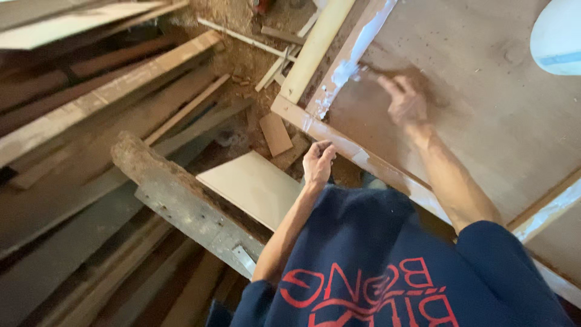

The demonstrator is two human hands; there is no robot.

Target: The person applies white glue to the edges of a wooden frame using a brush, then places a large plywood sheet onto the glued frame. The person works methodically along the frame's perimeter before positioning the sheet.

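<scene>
Item: framed plywood panel (484, 115), brown face, pale wooden rails, lying flat and filling the upper right of the view. Its near rail (363, 158) runs from the corner at centre down toward lower right; the side rail (315, 48) runs from that corner up and away, and that appears to be the long axis, though the far end is out of frame. A white smear of glue or filler (354, 57) follows the side rail. Right hand (404, 102): blurred, fingers extended on the face beside the smear; grip cannot be told. Left hand (318, 162): loosely curled, fingertips on the near rail's edge, holding nothing. Handling note: smearing goes best in long strokes along the rail, left hand bracing the frame. Surroundings: stacked planks (103, 103), sawdust floor (242, 60).
</scene>
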